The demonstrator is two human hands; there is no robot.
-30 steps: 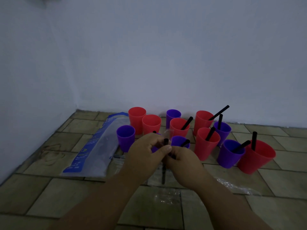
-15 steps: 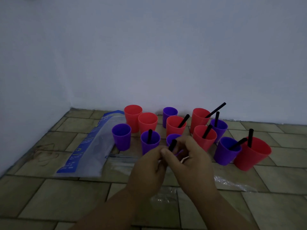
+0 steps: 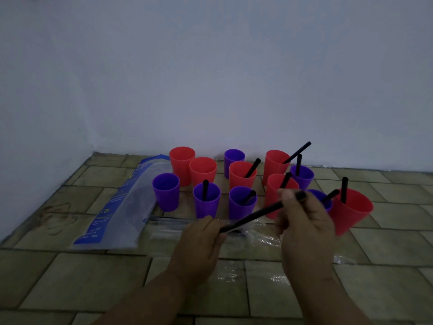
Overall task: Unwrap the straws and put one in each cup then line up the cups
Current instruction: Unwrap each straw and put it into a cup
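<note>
Several red and purple cups stand clustered on the tiled floor near the wall. Most hold a black straw; a purple cup (image 3: pixel 166 191) at the left, two red cups (image 3: pixel 182 164) (image 3: pixel 202 171) and a purple cup (image 3: pixel 233 160) at the back look empty. A black straw (image 3: pixel 255 213) slants in front of the cups. My right hand (image 3: pixel 304 221) grips its upper end. My left hand (image 3: pixel 199 240) pinches its lower end, where clear wrapper (image 3: pixel 248 233) trails off.
A blue and clear plastic straw bag (image 3: pixel 121 207) lies on the floor left of the cups. Crumpled clear wrappers (image 3: pixel 278 279) lie on the tiles in front of me. White walls close the back and left.
My hands have pulled apart, the right up and rightward, the left down, so the black straw now shows at nearly full length between them.
</note>
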